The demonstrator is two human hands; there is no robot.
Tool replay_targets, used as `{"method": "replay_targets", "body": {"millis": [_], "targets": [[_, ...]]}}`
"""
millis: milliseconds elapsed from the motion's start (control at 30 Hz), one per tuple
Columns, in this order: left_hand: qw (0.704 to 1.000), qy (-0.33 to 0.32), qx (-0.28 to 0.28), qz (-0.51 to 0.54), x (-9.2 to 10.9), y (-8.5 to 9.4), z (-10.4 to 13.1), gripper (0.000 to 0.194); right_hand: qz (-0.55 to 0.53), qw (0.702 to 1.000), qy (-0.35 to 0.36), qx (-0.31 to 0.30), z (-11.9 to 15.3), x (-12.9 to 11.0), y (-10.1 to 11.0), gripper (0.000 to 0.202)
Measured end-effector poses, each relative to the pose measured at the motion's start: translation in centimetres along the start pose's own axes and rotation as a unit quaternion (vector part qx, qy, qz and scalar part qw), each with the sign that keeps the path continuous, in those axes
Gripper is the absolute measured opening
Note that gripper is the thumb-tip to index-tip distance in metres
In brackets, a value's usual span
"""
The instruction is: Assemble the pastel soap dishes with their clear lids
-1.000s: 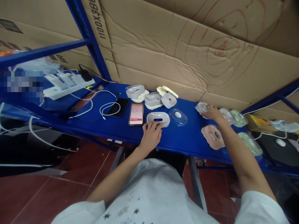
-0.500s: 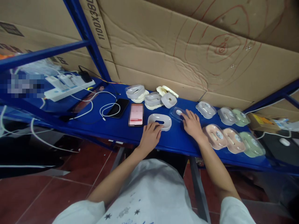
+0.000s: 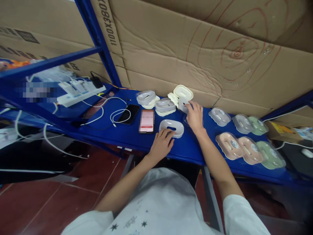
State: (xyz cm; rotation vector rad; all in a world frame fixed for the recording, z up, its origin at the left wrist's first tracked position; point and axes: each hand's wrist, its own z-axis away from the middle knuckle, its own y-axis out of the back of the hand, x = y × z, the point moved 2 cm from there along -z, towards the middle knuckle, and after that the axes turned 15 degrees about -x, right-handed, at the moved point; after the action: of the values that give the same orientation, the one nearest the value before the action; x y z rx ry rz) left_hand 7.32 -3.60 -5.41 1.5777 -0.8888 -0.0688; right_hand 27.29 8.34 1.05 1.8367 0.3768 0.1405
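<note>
My left hand [image 3: 161, 142] rests with its fingertips on the near rim of a pale grey oval tray [image 3: 179, 128] that has a slot in its middle. My right hand [image 3: 195, 116] reaches over a clear lid [image 3: 186, 121], its fingers at a small grey piece [image 3: 182, 105] by the cream dishes [image 3: 183, 92]. Whether it grips that piece is hard to tell. Grey dishes with clear covers [image 3: 165, 105] stand left of it. A phone with a lit screen [image 3: 146, 120] lies left of the tray.
Covered dishes in grey [image 3: 219, 116], pink [image 3: 229, 146] and green [image 3: 270, 155] stand at the right. A dark phone [image 3: 129, 114], white cables and a power strip [image 3: 81, 94] lie at the left. Cardboard [image 3: 156, 49] backs the blue table [image 3: 137, 140].
My right hand has left the clear lid and moved back to the small grey piece. The cream dishes behind it have shifted. My left hand stays at the tray.
</note>
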Motion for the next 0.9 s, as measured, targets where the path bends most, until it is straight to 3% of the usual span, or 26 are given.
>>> {"method": "replay_targets", "body": {"millis": [167,233,367,433,533,633,700,767,900], "targets": [[1.000,0.007,-0.007,0.007,0.2,0.1,-0.1,0.035,-0.016,0.990,0.103,-0.096,0.1,-1.1,-1.2,0.047],[1.000,0.006,-0.007,0.007,0.2,0.1,-0.1,0.035,-0.005,0.986,0.130,-0.101,-0.8,-2.0,-1.9,0.044],[1.000,0.003,-0.004,-0.007,0.1,0.0,0.0,0.034,0.052,0.995,0.065,-0.058,-3.7,-2.9,-2.3,0.043],[1.000,0.003,-0.003,-0.013,0.1,0.0,0.0,0.034,0.055,0.995,0.024,-0.076,-5.5,-2.7,-2.3,0.039],[1.000,0.002,-0.002,-0.015,0.1,0.0,0.0,0.034,0.031,0.993,-0.011,-0.117,-7.5,-2.0,-2.0,0.024],[1.000,0.004,0.010,-0.016,0.1,0.0,0.1,0.032,-0.057,0.992,-0.054,-0.099,-8.2,-0.9,-1.1,0.022],[0.999,0.013,0.029,-0.026,0.2,0.0,0.3,0.026,-0.157,0.984,-0.060,-0.056,-7.6,0.0,0.0,0.021],[0.998,0.024,0.044,-0.039,0.3,0.0,0.4,0.021,-0.253,0.967,-0.020,-0.002,-5.8,0.7,1.4,0.022],[0.998,0.042,0.026,-0.036,0.3,0.2,0.2,0.022,-0.360,0.928,0.075,0.050,2.3,0.8,4.2,0.027]]}}
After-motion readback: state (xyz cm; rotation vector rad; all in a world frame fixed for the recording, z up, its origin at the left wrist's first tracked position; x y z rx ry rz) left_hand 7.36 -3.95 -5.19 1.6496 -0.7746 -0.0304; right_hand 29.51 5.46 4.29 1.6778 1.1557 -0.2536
